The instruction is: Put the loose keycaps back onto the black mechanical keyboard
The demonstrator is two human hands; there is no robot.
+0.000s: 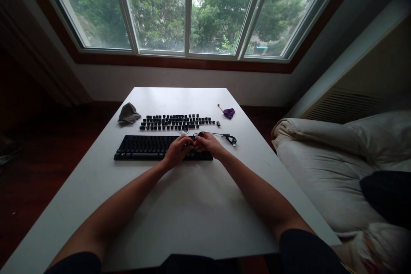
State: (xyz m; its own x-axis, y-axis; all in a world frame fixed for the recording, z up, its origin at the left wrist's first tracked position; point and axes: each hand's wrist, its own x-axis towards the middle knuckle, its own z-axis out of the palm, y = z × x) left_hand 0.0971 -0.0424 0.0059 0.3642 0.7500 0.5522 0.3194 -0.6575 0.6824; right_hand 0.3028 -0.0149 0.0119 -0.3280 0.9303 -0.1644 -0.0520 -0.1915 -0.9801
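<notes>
Right hand (207, 143) stands over the right part of a black keyboard (141, 147), fingers drawn in close beside a small black piece (201, 134); from my remote view I cannot tell whether they are clamped on it. I record the left hand (178, 150) just beside it, fingers curled over the same keyboard; whether they grip anything I cannot confirm. The keyboard lies flat across the middle of a white counter (180, 218), its right part largely hidden from me by both hands.

Beyond it I note several uneven rows of loose black keycaps (168, 127), with one black block (218, 124) at their right end. A thin pale loop (183, 131) lies between the rows and the keyboard. To the right, I find a bundled black cable (229, 138). At the far left sits a crumpled grey cloth (129, 114); at the far right, a purple cloth (229, 113) beside a thin stick (220, 107).
</notes>
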